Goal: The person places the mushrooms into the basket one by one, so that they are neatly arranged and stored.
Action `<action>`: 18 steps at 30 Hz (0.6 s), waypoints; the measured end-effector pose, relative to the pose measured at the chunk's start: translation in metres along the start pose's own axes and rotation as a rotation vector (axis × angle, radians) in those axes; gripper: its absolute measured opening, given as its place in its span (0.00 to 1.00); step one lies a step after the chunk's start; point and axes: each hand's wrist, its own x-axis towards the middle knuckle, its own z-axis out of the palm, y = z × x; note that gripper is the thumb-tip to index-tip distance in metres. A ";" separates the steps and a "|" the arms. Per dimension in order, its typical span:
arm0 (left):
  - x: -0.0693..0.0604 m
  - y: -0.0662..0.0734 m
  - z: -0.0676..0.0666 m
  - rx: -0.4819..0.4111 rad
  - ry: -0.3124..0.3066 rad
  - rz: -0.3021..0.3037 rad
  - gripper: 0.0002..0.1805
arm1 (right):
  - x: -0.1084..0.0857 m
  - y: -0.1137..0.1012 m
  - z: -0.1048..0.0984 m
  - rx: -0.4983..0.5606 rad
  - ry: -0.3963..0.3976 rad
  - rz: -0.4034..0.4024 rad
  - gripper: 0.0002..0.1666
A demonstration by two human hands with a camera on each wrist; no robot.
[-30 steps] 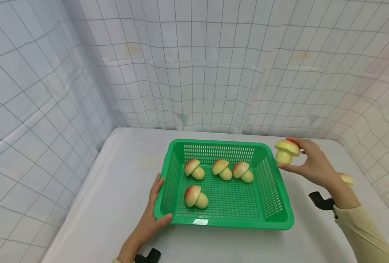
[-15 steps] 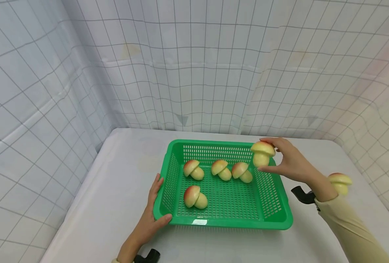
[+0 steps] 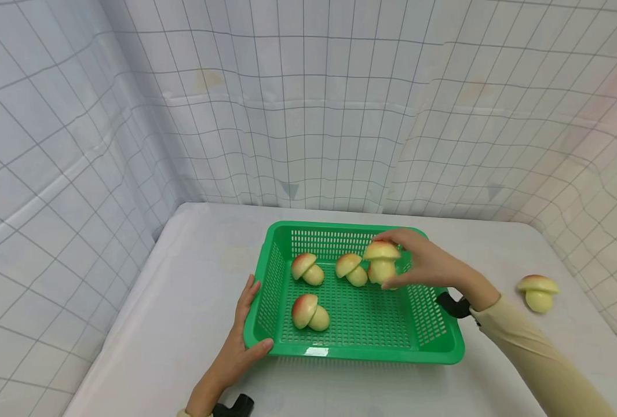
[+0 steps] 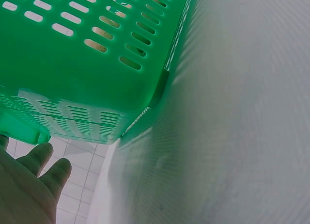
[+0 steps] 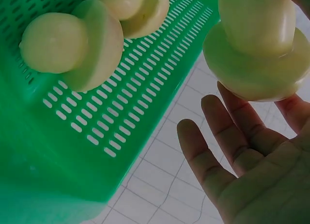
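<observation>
My right hand (image 3: 433, 263) holds a toy mushroom (image 3: 382, 260) upright between thumb and fingers, above the right part of the green basket (image 3: 371, 354). Its cap is yellow and reddish, its stem pale yellow. In the right wrist view, the held mushroom (image 5: 259, 44) is beside the basket's slotted wall. My left hand (image 3: 240, 341) rests at the basket's front left corner, thumb on the front rim and straight fingers along the left side. Several similar mushrooms lie in the basket, among them one mushroom (image 3: 310, 313) near the front left. Another is mostly hidden behind the held mushroom.
One more mushroom (image 3: 538, 292) stands on the white-covered table (image 3: 193, 278), right of the basket. White cloth walls (image 3: 298, 116) with a grid pattern rise behind the table and at both sides.
My right hand has carried the mushroom leftward from beyond the basket's right rim to above its inside, and lower. The left hand and basket stay nearly still; the table mushroom has come into full view.
</observation>
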 end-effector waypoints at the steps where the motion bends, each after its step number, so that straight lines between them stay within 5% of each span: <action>1: 0.000 0.000 0.000 -0.003 0.000 -0.004 0.53 | 0.002 0.000 0.002 0.002 -0.017 -0.007 0.44; 18: 0.000 0.002 -0.001 0.000 -0.002 -0.012 0.53 | 0.033 -0.007 0.041 -0.050 -0.476 -0.149 0.44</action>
